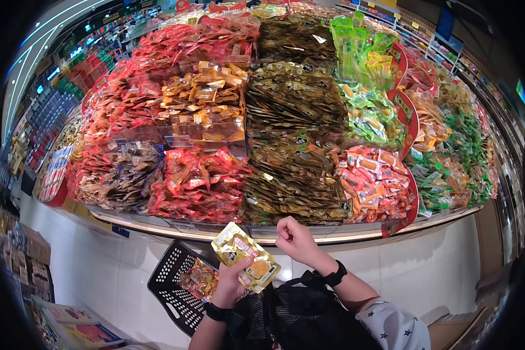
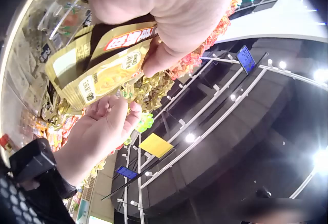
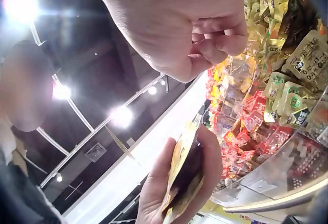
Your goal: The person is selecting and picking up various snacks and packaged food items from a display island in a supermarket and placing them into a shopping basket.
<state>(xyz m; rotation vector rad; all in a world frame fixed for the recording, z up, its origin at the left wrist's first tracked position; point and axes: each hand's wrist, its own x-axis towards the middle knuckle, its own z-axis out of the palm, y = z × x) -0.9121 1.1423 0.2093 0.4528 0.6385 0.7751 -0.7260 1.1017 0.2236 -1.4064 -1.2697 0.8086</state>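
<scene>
My left hand (image 1: 230,284) holds a gold snack packet (image 1: 235,242) with red lettering, its thumb across the printed face in the head view. Seen from the right wrist, the packet (image 3: 179,165) sits edge-on between thumb and fingers. To the right of it, my right hand (image 1: 300,242) is raised near the display's front edge, its fingers loosely curled with nothing visible in them. The left wrist view shows that right hand (image 2: 100,132) close beside the packet's lower edge. Below my left hand is a black perforated basket (image 1: 168,291) with colourful snack packets (image 1: 198,279) inside.
A wide tiered display fills the area ahead, with red packets (image 1: 198,175), dark gold packets (image 1: 291,181) and pink-orange packets (image 1: 373,181) in the front row. Its front ledge (image 1: 157,229) runs just beyond my hands. A white tiled floor (image 1: 99,256) lies below.
</scene>
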